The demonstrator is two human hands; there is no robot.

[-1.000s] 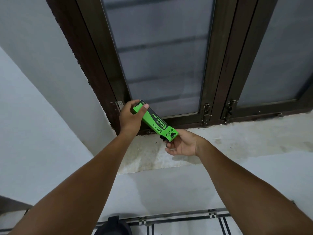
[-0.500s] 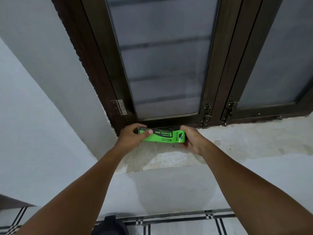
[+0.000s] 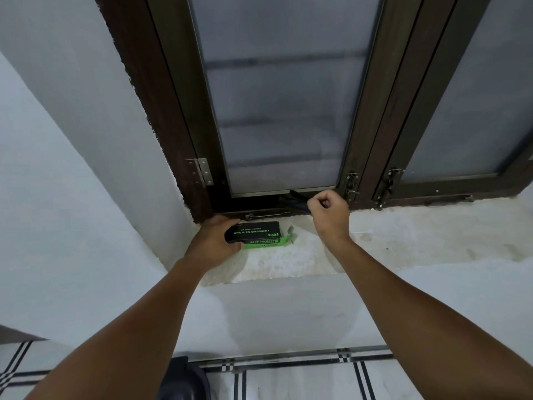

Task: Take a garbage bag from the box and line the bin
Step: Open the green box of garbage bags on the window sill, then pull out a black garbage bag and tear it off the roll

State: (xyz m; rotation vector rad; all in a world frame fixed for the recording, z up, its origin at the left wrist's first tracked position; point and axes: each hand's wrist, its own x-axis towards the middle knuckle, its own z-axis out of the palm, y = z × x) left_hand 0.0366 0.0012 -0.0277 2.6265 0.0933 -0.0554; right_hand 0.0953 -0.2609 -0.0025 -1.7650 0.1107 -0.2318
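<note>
The green and black garbage bag box (image 3: 256, 232) lies flat on the window sill (image 3: 403, 238), its green end flap (image 3: 290, 234) open to the right. My left hand (image 3: 212, 242) grips the box's left end and holds it down. My right hand (image 3: 328, 216) is up and to the right of the box, closed in a fist on a dark, folded garbage bag (image 3: 297, 204), which shows against the window's bottom frame. Only a short piece of the bag is visible beside the fist.
A dark wooden window frame (image 3: 178, 111) with frosted panes rises just behind the sill, with latches (image 3: 352, 184) near my right hand. White walls flank the recess. A dark rounded object (image 3: 181, 379) stands on the tiled floor (image 3: 302, 382) at the bottom edge.
The box went from held in the air by both hands to lying on the sill under my left hand. My right hand left the box's end and moved up right with a dark bag.
</note>
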